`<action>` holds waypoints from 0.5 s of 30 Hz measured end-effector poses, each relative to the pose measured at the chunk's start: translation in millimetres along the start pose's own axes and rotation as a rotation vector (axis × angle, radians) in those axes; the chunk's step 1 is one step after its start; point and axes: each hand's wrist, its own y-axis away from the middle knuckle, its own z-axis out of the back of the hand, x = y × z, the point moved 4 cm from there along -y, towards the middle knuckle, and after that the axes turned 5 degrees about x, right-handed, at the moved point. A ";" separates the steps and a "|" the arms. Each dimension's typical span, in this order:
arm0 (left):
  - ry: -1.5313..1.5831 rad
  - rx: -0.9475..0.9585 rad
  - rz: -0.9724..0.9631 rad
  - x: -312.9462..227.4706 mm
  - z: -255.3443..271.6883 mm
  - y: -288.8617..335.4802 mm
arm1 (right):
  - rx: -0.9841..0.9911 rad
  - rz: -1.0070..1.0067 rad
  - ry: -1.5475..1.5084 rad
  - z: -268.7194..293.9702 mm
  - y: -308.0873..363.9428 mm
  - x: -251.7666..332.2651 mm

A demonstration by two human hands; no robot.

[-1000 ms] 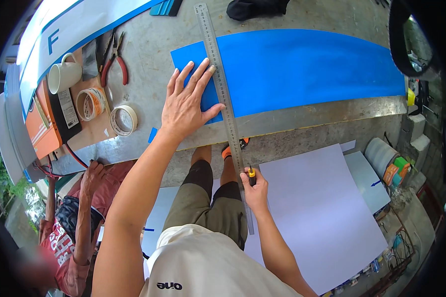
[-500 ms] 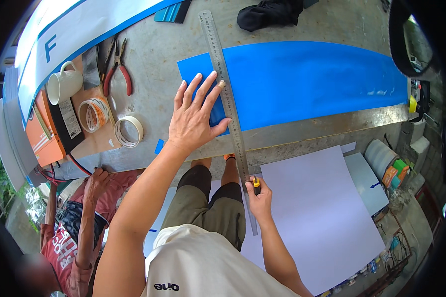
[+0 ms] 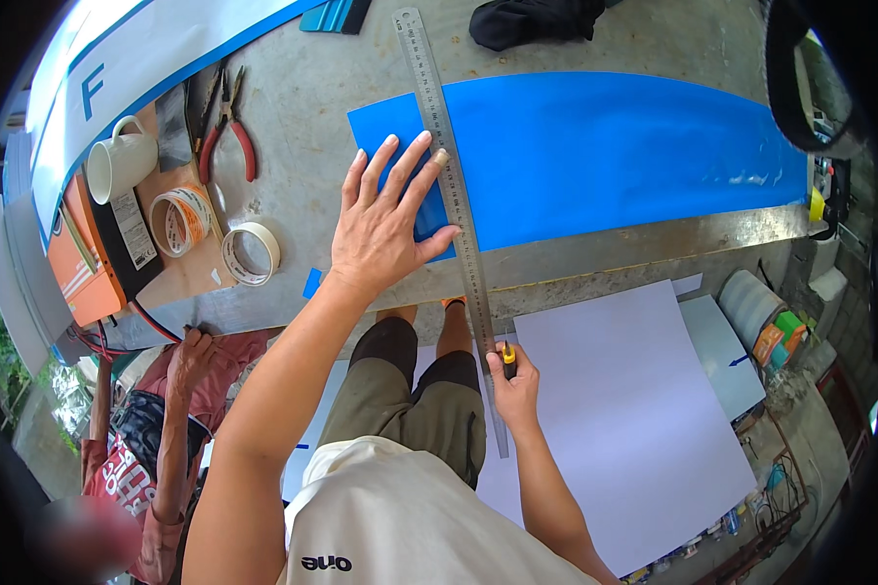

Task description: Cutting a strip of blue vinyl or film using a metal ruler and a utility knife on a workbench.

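Note:
A long steel ruler (image 3: 470,263) lies across the left part of a blue sheet (image 3: 615,156) and sticks out past the near edge of the table. My left hand (image 3: 373,229) is spread flat, pressing on the sheet's left end, with its fingertips and thumb at the ruler's left edge. Beyond the table edge, my right hand (image 3: 515,390) is closed around a yellow and black utility knife (image 3: 508,361). Its thumb and fingers are beside the ruler's overhanging lower part; whether they also grip the ruler I cannot tell.
To the left are pliers (image 3: 230,132), a white mug (image 3: 122,161), tape rolls (image 3: 251,253) and an orange box (image 3: 83,263). A black cloth (image 3: 537,21) lies at the back. Another person's hand (image 3: 193,351) is at the table's left edge. A large white sheet (image 3: 634,429) lies below.
The table and the things on it sit slightly higher in the picture. The knife in my right hand has tilted a little. My left hand stays spread beside the ruler.

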 end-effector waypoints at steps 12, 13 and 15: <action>-0.011 -0.018 0.016 -0.6 -1.8 -1.0 | -0.010 0.000 -0.025 0.8 -1.2 -5.4; -0.010 -0.024 0.015 -0.2 -1.8 -0.8 | -0.012 0.004 -0.028 0.6 -1.4 -5.1; -0.009 -0.028 0.013 -0.3 -1.8 -0.8 | -0.009 0.003 -0.031 0.8 -1.4 -4.2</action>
